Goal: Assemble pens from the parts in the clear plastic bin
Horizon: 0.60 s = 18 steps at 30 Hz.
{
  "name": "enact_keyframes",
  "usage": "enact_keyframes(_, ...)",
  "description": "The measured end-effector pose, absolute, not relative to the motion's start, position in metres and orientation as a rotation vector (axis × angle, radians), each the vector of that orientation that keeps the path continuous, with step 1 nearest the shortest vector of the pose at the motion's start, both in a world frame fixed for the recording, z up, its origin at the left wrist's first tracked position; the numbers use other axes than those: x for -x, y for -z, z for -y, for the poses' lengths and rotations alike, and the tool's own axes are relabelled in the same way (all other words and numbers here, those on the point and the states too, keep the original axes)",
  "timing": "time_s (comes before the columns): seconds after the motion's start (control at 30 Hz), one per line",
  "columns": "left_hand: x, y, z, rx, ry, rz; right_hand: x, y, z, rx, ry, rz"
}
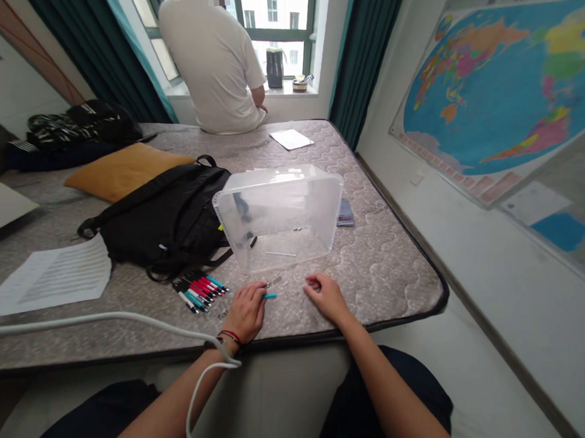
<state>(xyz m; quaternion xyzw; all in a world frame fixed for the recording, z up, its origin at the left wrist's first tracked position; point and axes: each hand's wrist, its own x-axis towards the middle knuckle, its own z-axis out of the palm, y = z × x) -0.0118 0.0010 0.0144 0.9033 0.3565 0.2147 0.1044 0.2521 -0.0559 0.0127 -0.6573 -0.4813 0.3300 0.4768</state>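
Observation:
My left hand (247, 310) lies palm down on the mattress, fingers together, with a short teal pen barrel (269, 296) sticking out from under its fingertips. Small clear and metal pen parts (275, 282) lie just beyond it. Left of this hand is a row of pens (201, 291) in black, white, red and teal. My right hand (327, 298) rests on the mattress with its fingers curled in; whether anything is inside them is hidden. Beyond both hands a clear plastic bin (282, 210) lies on its side, opening towards me, with a few small pen parts in it.
A black backpack (166, 214), a mustard pillow (123, 171) and printed sheets (51, 279) occupy the left. A white cable (129, 315) crosses my left wrist. A person (216, 64) sits at the far edge of the mattress (391, 272), facing the window. Small boxes (345, 213) lie right of the bin.

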Motion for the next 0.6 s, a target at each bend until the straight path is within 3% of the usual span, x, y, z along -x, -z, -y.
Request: enact_keyframes(0.6, 0.012, -0.029, 0.004, -2.601, -0.606, -1.105, -0.244, -0.011, 0.056, 1.776, -0.495, 1.634)
